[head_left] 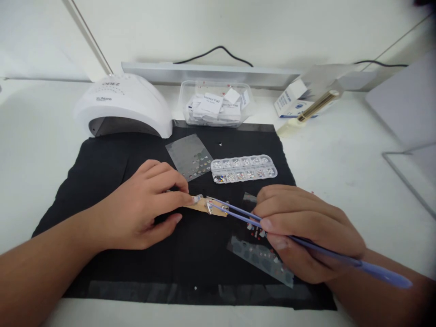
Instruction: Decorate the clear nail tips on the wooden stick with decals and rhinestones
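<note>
My left hand [150, 206] holds the left end of a pale wooden strip [199, 205] against the black mat, its index fingertip resting on top. Along the strip sit several decorated false nails [209, 205], with shiny stones toward the right end. In my right hand [306, 227] is a pair of purple tweezers [245, 214], gripped between thumb and fingers. The tweezer tips are slightly apart and reach over the middle nail; whether they pinch anything is too small to tell. Beneath my right hand lies a clear sheet of stickers [262, 259], partly hidden.
Behind the strip are a clear compartment case of rhinestones [244, 169] and a transparent sticker sheet [185, 152]. A white nail lamp [126, 106] stands back left. A plastic tub [218, 120] holds alcohol pads. At back right are a white box [289, 97] and a gold-capped bottle [293, 127].
</note>
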`<state>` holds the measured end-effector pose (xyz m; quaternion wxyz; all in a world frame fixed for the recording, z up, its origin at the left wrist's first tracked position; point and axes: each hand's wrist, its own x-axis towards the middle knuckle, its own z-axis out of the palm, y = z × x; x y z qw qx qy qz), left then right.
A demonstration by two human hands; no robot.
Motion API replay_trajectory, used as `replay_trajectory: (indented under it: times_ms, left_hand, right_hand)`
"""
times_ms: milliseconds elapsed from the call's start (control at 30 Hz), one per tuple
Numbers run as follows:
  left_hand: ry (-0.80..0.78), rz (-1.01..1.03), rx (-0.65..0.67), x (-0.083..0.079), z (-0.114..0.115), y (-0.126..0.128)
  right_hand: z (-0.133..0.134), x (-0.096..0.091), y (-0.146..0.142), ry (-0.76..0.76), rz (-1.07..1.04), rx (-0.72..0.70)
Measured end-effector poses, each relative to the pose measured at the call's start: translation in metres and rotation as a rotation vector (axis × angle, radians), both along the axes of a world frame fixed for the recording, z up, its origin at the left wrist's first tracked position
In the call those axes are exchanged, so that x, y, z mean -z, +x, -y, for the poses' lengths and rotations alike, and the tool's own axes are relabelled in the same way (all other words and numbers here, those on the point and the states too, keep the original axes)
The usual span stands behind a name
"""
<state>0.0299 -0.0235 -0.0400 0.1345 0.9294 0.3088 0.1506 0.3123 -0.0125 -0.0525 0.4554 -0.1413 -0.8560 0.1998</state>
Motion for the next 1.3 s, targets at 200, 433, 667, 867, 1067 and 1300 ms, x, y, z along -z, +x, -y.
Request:
replay_trajectory:
  times_ms: [200,433,667,867,1067,1300]
  left_hand:
    - [0.019,-0.009,-0.005,-0.0011,-0.0005,0.0013]
    - [-0.014,0.027,-0.015,0.0009,-0.0002,0.0]
    - [-0.037,0.038,-0.017,0.0011,-0.001,-0.0002]
    - [-0.041,0.059,-0.029,0.0001,-0.0001,-0.0003]
    - [-0.052,0.076,-0.029,0.0,0.0001,0.0002]
    - [-0.041,0.111,-0.056,0.0019,0.0002,-0.0012]
  right_hand:
    - [0.0002,0.0004,-0.0006,0.009,0.007,0.001]
    - [0.0024,0.0018,0.0008,-0.003,0.019,0.036]
    - [0.0033,0.0032,-0.0014,-0.001,-0.024,0.03]
    - [0.0032,0.0027,-0.0009,0.007,-0.002,0.036]
    - [0.0024,0.0032,-0.0009,0.001,-0.002,0.027]
    - [0.0027,0.0018,-0.0001,-0.003,0.01,0.032]
